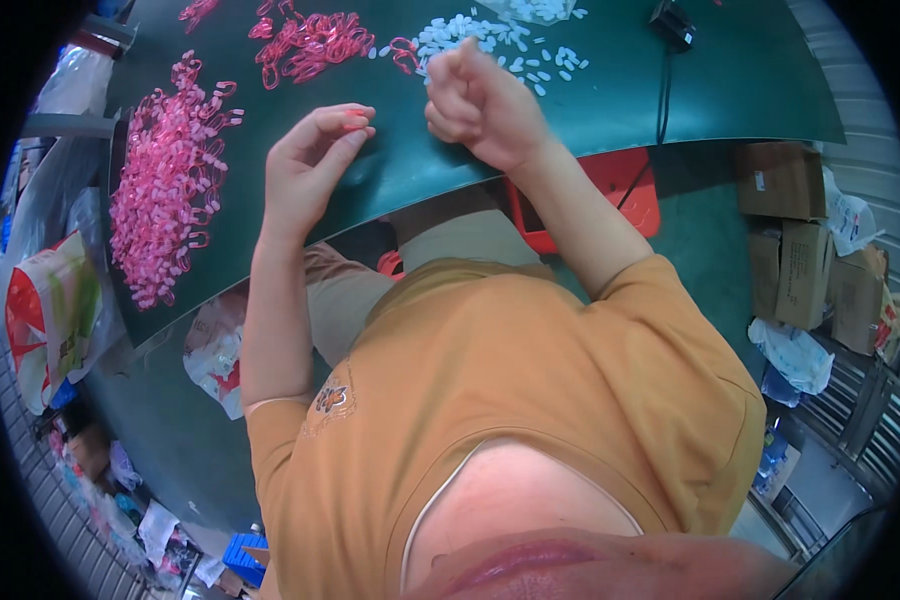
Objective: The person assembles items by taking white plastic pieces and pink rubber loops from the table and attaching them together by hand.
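Over the green tabletop, my left hand (pixel 315 160) is closed in a pinch, with a small pinkish-red piece (pixel 354 121) showing between thumb and fingertips. Most of that piece is hidden. My right hand (pixel 485 110) is raised at the near side of a scatter of small white plastic pieces (pixel 515 38), its fingers curled together. Whatever it may hold is hidden. Beyond my left hand lies a heap of pink-red loop-shaped clips (pixel 320 48), with a few loose loops (pixel 404 55) between it and the white pieces.
A large pile of pink clips with whitish bits (pixel 170 190) covers the table's left side. A black box-shaped device (pixel 673 25) with a cable is at the far right. Below the table's front edge are a red plastic stool (pixel 625 180) and, further right, cardboard boxes (pixel 785 180).
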The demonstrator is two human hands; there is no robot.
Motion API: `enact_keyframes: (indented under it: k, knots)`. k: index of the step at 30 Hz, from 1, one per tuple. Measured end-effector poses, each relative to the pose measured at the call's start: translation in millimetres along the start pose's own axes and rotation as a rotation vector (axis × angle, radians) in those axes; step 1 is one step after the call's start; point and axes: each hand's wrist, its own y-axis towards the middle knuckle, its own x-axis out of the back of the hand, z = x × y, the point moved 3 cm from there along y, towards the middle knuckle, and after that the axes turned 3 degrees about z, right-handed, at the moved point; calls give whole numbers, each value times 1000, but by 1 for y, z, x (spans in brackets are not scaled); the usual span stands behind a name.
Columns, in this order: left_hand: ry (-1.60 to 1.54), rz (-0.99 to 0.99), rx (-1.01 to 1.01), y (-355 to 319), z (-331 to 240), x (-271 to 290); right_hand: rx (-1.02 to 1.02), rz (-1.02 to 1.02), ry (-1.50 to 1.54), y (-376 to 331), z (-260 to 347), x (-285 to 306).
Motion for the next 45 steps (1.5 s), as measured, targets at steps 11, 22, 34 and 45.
enact_keyframes:
  k: [11, 22, 34, 45]
  knots:
    - [-49, -96, -2, -18, 18, -14, 86, 108, 552, 1, 10, 8]
    - [-76, -84, -21, -19, 23, -13, -24, -28, 633, -17, 38, -71]
    - [-26, -82, -32, -19, 21, -16, 6, 324, 813, 1, -1, -20]
    - [-13, -81, -18, -20, 23, -15, 14, -219, 702, -6, 19, -58]
